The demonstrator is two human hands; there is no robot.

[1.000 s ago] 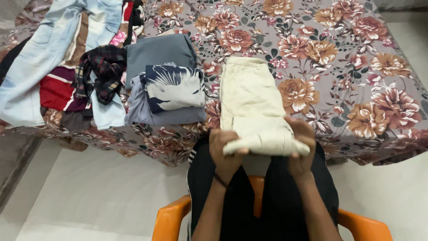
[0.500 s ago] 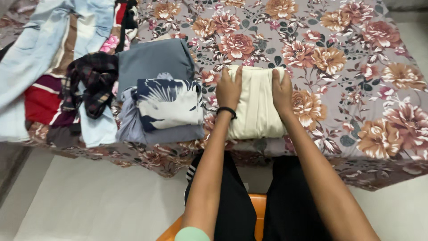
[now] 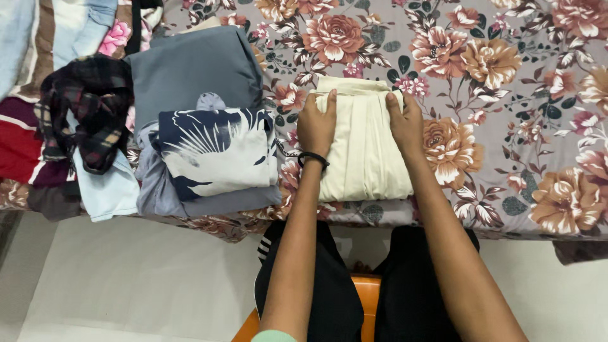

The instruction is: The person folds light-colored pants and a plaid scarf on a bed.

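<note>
A cream folded garment (image 3: pixel 364 155) lies on a grey bedsheet (image 3: pixel 506 76) patterned with brown and pink flowers.

A home bedroom: a bed under a floral bedsheet (image 3: pixel 506 82), folded clothes (image 3: pixel 209 152) and a loose heap (image 3: pixel 69 114) on it, pale tiled floor (image 3: pixel 126 278) below.

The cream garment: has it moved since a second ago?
Yes. The cream garment was folded up from the bed's edge, farther onto the floral sheet, level with the grey folded pile.
</note>
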